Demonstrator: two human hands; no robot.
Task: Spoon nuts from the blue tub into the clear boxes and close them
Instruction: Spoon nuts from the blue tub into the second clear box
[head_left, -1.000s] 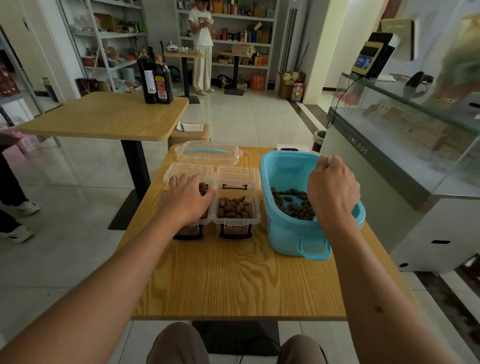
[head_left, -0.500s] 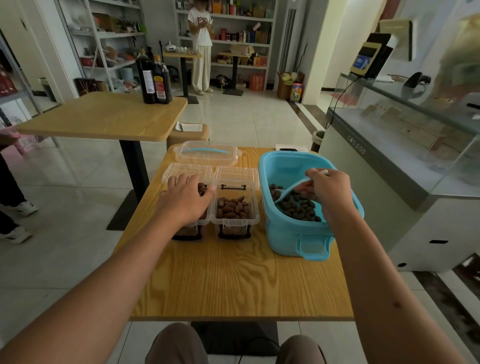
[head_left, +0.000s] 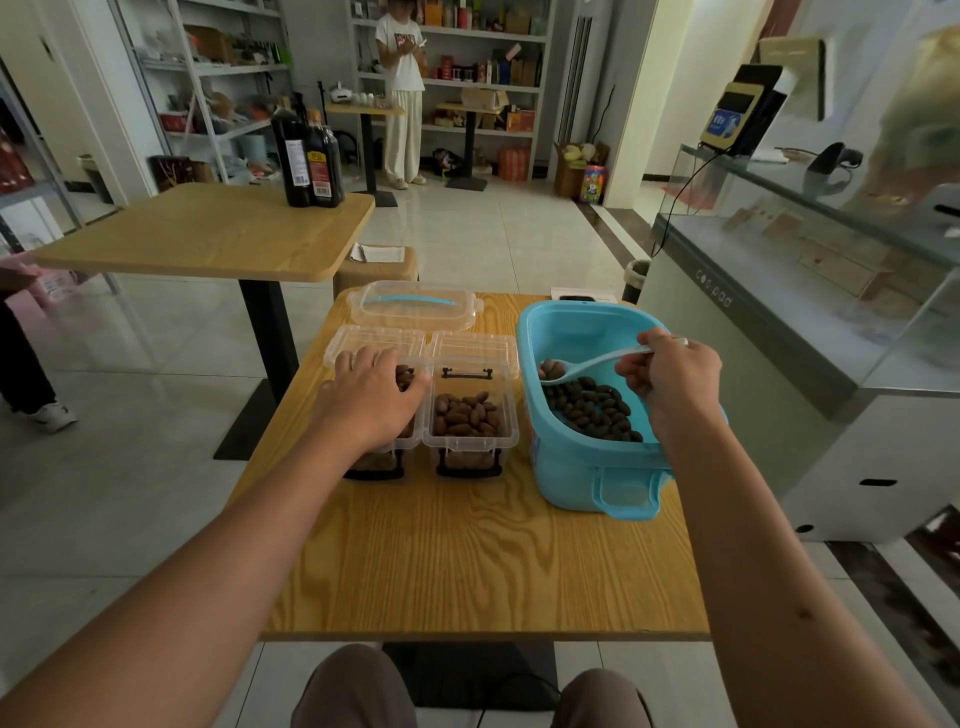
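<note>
Grey counter front (head_left: 748, 332) reads "coo pod"; bottle labels (head_left: 311, 174) are illegible.

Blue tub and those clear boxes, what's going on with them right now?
A seated person is portioning nuts. The right hand holds a pale spoon loaded with a few nuts above the blue tub. The left hand rests on the left clear box. The right clear box sits open and partly filled. A separate clear lid lies behind them on the table.
</note>
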